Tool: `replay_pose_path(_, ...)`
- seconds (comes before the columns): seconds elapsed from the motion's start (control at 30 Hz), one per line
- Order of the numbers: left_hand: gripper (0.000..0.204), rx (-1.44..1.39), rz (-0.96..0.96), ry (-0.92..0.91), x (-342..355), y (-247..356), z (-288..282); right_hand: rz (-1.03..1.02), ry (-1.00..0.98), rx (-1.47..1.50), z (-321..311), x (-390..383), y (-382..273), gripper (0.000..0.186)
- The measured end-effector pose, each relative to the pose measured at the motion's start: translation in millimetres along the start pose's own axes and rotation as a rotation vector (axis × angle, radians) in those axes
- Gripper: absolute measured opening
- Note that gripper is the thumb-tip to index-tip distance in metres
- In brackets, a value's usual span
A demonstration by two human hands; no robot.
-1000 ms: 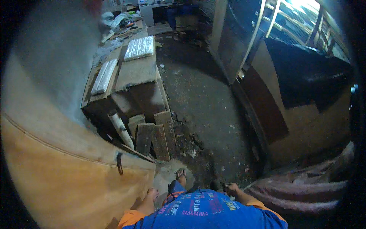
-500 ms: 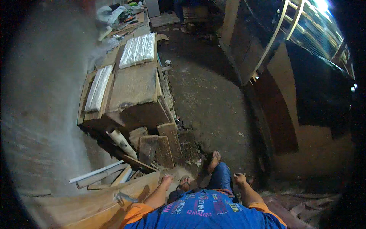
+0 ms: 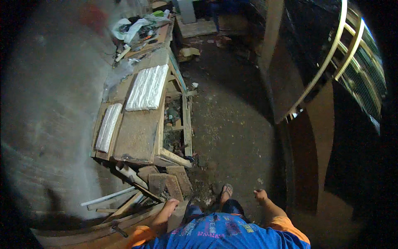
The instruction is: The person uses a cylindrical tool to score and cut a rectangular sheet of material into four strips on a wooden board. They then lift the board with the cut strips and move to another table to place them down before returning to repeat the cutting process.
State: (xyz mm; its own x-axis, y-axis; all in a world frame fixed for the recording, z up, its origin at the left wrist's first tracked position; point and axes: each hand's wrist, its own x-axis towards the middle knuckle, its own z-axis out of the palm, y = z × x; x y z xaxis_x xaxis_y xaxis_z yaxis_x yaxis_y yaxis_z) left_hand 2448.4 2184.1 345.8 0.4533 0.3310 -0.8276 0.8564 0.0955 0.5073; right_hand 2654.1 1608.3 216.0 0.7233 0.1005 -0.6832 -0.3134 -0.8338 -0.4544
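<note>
My left hand [image 3: 171, 205] hangs low beside the broken board pieces [image 3: 174, 186], its fingers curled and whatever is inside hidden. My right hand [image 3: 260, 195] hangs over the dark floor to the right, fingers closed; I cannot make out if it holds something small. Ahead at the left stands a long, rough wooden bench [image 3: 136, 135] with two white, ridged slabs [image 3: 145, 87] [image 3: 108, 126] on top and bags and small clutter at its far end. A sandaled foot [image 3: 226, 192] of mine steps on the floor.
A concrete wall [image 3: 58, 124] runs along the left, with pipes [image 3: 107, 195] and a plywood panel [image 3: 70, 236] at its foot. A dark board partition [image 3: 306, 149] with a slatted mesh opening [image 3: 356, 62] lines the right. A narrow aisle [image 3: 224, 120] leads to boxes [image 3: 230, 25] at the back.
I have moved forward: the plywood panel has slipped down and back at the left, and more of the bench's side shows. Both arms stay low at my sides.
</note>
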Motion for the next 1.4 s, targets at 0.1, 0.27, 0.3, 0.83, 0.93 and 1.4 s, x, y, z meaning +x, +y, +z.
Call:
replay_pose_path(0.1, 0.027, -0.182, -0.023, -0.063, -3.8, 52.3, 15.5, -0.076, 0.162, 0.171, -50.1, 63.5, -26.6, 0.058)
replay_pose_path(0.27, 0.039, -0.401, 0.227, -0.142, -7.6, 115.6, 29.0, -0.083, 0.136, 0.322, -105.4, 142.4, -94.4, 0.046)
replay_pose_path(0.3, 0.04, -0.416, 0.229, -0.141, -3.6, 127.2, 31.5, -0.204, 0.057, 0.278, -116.6, 150.4, -116.0, 0.04)
replay_pose_path(0.83, 0.056, -0.789, 0.308, -0.132, 166.3, 276.6, 36.5, -0.412, -0.19, 0.244, -286.0, 281.5, -510.4, 0.04)
replay_pose_path(0.93, 0.064, -0.827, 0.421, -0.136, 172.7, 299.1, 33.3, -0.504, -0.149, 0.113, -285.9, 311.1, -595.0, 0.042)
replay_pose_path(1.4, 0.054, -1.776, 0.4, 0.322, 116.7, 409.6, 41.1, -1.099, -0.171, -0.4, -231.9, 511.2, -985.1, 0.07)
